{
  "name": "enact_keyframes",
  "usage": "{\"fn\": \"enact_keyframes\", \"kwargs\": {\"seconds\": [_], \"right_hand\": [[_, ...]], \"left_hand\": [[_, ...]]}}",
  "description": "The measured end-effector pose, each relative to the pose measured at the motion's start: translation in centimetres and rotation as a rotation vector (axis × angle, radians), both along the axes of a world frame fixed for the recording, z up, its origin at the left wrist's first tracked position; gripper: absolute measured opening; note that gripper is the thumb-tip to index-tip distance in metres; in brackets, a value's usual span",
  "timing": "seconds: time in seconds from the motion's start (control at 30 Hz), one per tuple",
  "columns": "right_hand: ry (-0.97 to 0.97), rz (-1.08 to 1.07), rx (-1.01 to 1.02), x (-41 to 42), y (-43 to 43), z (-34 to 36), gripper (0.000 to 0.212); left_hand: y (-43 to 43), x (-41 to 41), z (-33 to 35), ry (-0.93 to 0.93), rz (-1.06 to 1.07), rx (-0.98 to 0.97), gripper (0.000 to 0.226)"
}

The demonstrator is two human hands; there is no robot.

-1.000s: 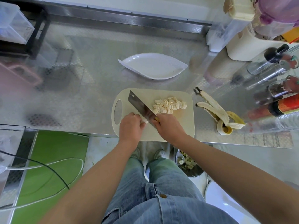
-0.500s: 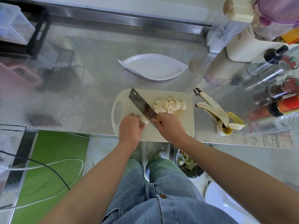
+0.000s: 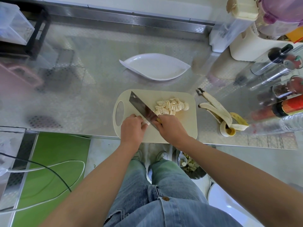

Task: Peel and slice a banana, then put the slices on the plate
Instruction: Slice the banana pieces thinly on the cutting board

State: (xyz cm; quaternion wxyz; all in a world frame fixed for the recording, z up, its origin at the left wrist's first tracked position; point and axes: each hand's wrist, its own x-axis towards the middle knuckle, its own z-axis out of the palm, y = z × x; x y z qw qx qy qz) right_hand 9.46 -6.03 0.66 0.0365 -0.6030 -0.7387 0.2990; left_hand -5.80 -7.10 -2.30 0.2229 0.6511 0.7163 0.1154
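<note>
A cream cutting board (image 3: pixel 183 128) lies at the counter's front edge. A pile of banana slices (image 3: pixel 171 106) sits on its right half. My right hand (image 3: pixel 172 128) grips the handle of a cleaver (image 3: pixel 142 109), whose blade slants up to the left across the board. My left hand (image 3: pixel 132 128) curls round the short remaining banana piece (image 3: pixel 146 122) right beside the blade. A white leaf-shaped plate (image 3: pixel 155 66) stands behind the board with nothing on it.
The banana peel (image 3: pixel 224 117) lies on the steel counter right of the board. Bottles and spice jars (image 3: pixel 278 89) crowd the right side, with tubs behind them. A bin with scraps (image 3: pixel 188 163) stands on the floor below the counter's edge.
The cleaver has shifted slightly left along the banana piece, its tip now nearer the board's handle hole. Both hands stay in place at the board's front.
</note>
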Motion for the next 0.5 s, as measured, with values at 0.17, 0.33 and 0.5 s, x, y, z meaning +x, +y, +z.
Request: {"fn": "enact_keyframes", "kwargs": {"seconds": [0.17, 0.33, 0.5], "right_hand": [[-0.026, 0.018, -0.035, -0.01, 0.02, -0.18, 0.031], [0.012, -0.043, -0.025, -0.22, -0.04, -0.44, 0.029], [0.053, -0.048, 0.025, 0.09, -0.17, 0.09, 0.030]], "left_hand": [[-0.07, 0.04, -0.14, -0.014, 0.010, -0.002, 0.018], [-0.04, -0.01, -0.09, -0.013, 0.006, 0.000, 0.020], [-0.08, -0.06, 0.04, 0.014, 0.000, 0.010, 0.021]]}}
